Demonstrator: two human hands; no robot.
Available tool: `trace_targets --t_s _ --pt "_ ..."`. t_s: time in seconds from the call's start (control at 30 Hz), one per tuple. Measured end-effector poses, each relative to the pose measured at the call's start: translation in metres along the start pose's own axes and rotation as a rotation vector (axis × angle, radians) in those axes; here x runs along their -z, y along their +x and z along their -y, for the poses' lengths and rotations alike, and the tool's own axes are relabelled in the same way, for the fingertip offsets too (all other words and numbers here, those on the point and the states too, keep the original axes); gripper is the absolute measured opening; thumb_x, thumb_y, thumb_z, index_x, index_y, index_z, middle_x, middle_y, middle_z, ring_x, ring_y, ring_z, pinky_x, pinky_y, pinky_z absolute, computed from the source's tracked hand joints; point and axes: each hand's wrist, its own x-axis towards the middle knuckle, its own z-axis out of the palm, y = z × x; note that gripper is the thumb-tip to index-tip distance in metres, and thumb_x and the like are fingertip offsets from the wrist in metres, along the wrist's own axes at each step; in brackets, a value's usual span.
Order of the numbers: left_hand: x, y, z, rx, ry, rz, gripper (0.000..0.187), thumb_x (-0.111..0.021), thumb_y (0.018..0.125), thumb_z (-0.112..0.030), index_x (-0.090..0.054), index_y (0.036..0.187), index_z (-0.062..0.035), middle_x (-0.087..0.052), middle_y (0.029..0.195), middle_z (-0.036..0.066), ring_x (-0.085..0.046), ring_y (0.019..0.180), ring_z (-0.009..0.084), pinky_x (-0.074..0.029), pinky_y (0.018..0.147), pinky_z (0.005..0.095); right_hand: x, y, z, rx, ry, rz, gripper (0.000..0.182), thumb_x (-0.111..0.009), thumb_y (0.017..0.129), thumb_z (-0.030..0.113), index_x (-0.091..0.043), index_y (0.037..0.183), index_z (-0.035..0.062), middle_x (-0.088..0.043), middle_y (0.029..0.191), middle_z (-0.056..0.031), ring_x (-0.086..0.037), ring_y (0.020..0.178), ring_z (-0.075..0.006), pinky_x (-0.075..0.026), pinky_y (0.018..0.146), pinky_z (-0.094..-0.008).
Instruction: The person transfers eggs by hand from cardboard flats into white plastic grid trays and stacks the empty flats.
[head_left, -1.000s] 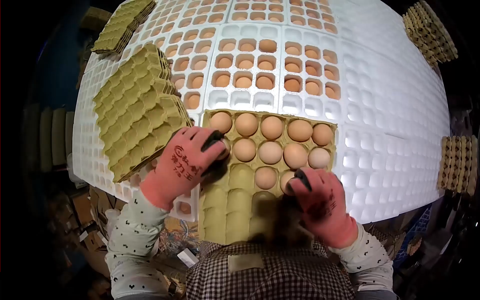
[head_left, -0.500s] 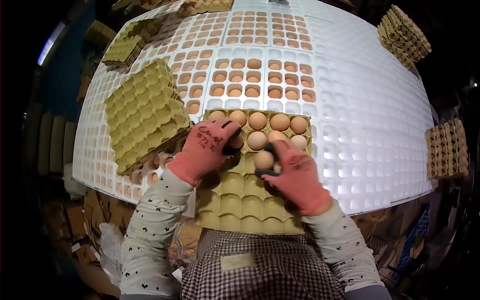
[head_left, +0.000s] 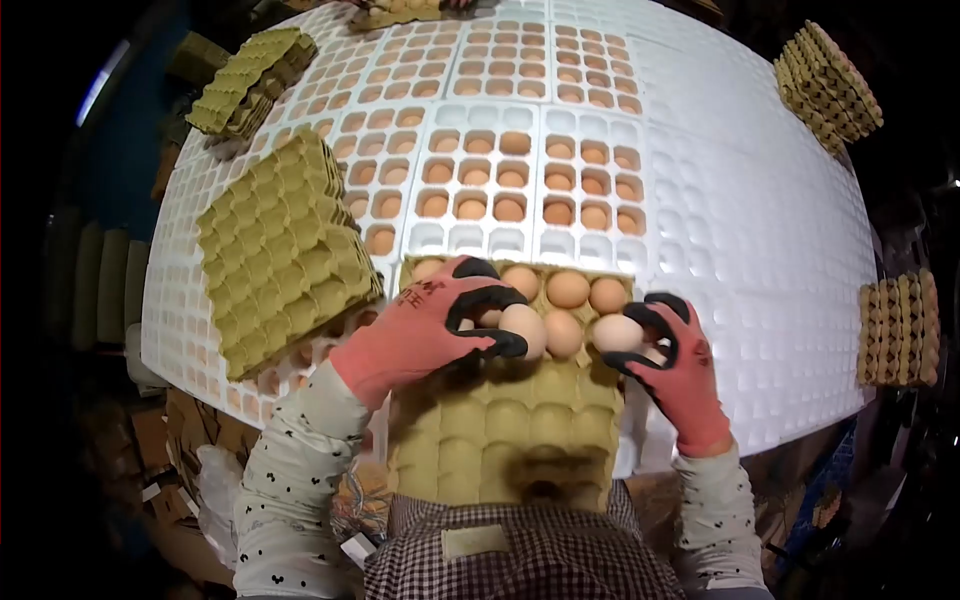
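Note:
My left hand (head_left: 425, 325), in a pink glove with dark fingertips, is closed on a light brown egg (head_left: 522, 332) above the left-centre of a yellowish pulp egg tray (head_left: 500, 430). Over the tray's right edge, my right hand (head_left: 685, 370) pinches a pale egg (head_left: 617, 337). A second pale egg (head_left: 655, 354) shows partly inside that hand's curl. Between the hands one brown egg (head_left: 563, 333) sits in a cup. More brown eggs (head_left: 568, 288) fill the back row, partly hidden by my left hand. The tray's front cups hold no eggs.
White foam trays (head_left: 533, 240) cover the table, many cells holding brown eggs (head_left: 473, 173). Stacked pulp trays stand at left (head_left: 285, 240), far left (head_left: 250, 85), far right (head_left: 828, 85) and right (head_left: 898, 330). Another person's hand (head_left: 460, 5) shows at the top edge.
My right hand has moved right, from the tray's middle to its right edge. My left hand has shifted right and now grips an egg in plain view. The view has tilted slightly.

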Motion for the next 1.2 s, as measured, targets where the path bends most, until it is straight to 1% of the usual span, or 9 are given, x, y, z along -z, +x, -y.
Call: trace_targets --t_s 0.13,0.27,0.47,0.53,0.67,0.87,1.0,1.13,1.2 --pt "0.042 0.065 0.034 -0.146 -0.280 -0.270 0.047 -0.076 0.082 -0.019 -0.062 0.124 -0.0039 -0.060 0.118 0.007 -0.061 0.105 0.0178 -0.049 0.093 0.0318 0.022 0.069 0.019 -0.063 0.183 0.045 0.048 -0.076 0.077 0.012 -0.065 0.122 0.0052 -0.062 0.115 -0.0143 -0.061 0.107 -0.0292 -0.050 0.092 -0.0347" --pt "0.077 0.188 0.063 -0.108 0.442 -0.665 0.047 -0.069 0.086 -0.032 -0.059 0.127 -0.0114 -0.054 0.123 0.016 -0.060 0.108 0.0351 -0.050 0.093 0.0431 -0.013 0.201 -0.009 0.215 -0.298 -0.127 0.045 -0.070 0.084 0.026 -0.062 0.126 0.0134 -0.061 0.116 -0.0150 -0.061 0.106 -0.0346 -0.050 0.090 -0.0408" --pt "0.111 0.285 0.094 0.177 1.074 -0.335 0.058 -0.058 0.090 -0.056 -0.059 0.130 -0.0140 -0.052 0.139 0.013 -0.058 0.119 0.0299 -0.049 0.095 0.0409 -0.055 0.327 -0.033 0.173 -0.972 -0.105 0.044 -0.073 0.084 0.040 -0.063 0.120 0.0168 -0.060 0.114 -0.0121 -0.063 0.102 -0.0317 -0.053 0.080 -0.0407" --pt "0.138 0.278 0.083 0.252 0.523 -0.446 0.051 -0.059 0.091 -0.049 -0.061 0.127 -0.0135 -0.056 0.137 0.013 -0.056 0.122 0.0301 -0.047 0.096 0.0413 -0.044 0.341 -0.049 0.205 -1.007 -0.075 0.044 -0.071 0.084 0.044 -0.063 0.117 0.0171 -0.063 0.108 -0.0090 -0.064 0.103 -0.0299 -0.052 0.080 -0.0409" --pt "0.143 0.288 0.186 -0.097 0.916 -0.913 0.038 -0.063 0.089 -0.033 -0.063 0.122 -0.0148 -0.058 0.122 0.012 -0.050 0.117 0.0361 -0.040 0.100 0.0488 -0.025 0.347 -0.100 0.440 -0.883 -0.410 0.038 -0.068 0.085 0.037 -0.065 0.116 0.0160 -0.065 0.110 -0.0067 -0.059 0.106 -0.0295 -0.046 0.089 -0.0419" --pt "0.106 0.247 0.118 -0.590 1.056 -0.554 0.043 -0.067 0.086 -0.037 -0.064 0.124 -0.0172 -0.056 0.132 0.008 -0.047 0.127 0.0317 -0.033 0.110 0.0497 -0.009 0.290 -0.089 0.387 -0.479 -0.267 0.037 -0.068 0.086 0.022 -0.065 0.120 0.0088 -0.064 0.120 -0.0099 -0.059 0.109 -0.0310 -0.045 0.096 -0.0396" --pt "0.083 0.221 0.125 -0.410 1.086 -0.152 0.045 -0.066 0.090 -0.029 -0.059 0.132 -0.0137 -0.056 0.138 0.010 -0.040 0.138 0.0330 -0.029 0.117 0.0474 0.006 0.183 -0.020 0.259 0.010 -0.085 0.040 -0.072 0.081 0.013 -0.064 0.118 0.0030 -0.065 0.113 -0.0139 -0.065 0.095 -0.0324 -0.051 0.088 -0.0364" --pt "0.086 0.132 0.041 -0.449 0.532 -0.333 0.043 -0.071 0.088 -0.024 -0.063 0.128 -0.0138 -0.059 0.132 0.008 -0.053 0.126 0.0317 -0.039 0.110 0.0421 0.010 0.073 0.047 0.388 -0.407 0.371 0.053 -0.084 0.067 0.023 -0.064 0.113 0.0047 -0.061 0.102 -0.0118 -0.063 0.080 -0.0304 -0.052 0.075 -0.0375" --pt "0.086 0.073 0.000 -0.493 0.773 -0.051 0.050 -0.087 0.065 -0.022 -0.067 0.110 -0.0131 -0.062 0.117 0.007 -0.061 0.109 0.0264 -0.047 0.096 0.0370 -0.015 0.032 0.040 0.516 -0.454 0.235 0.063 -0.087 0.061 0.028 -0.061 0.116 0.0078 -0.059 0.100 -0.0107 -0.059 0.075 -0.0296 -0.050 0.067 -0.0375"
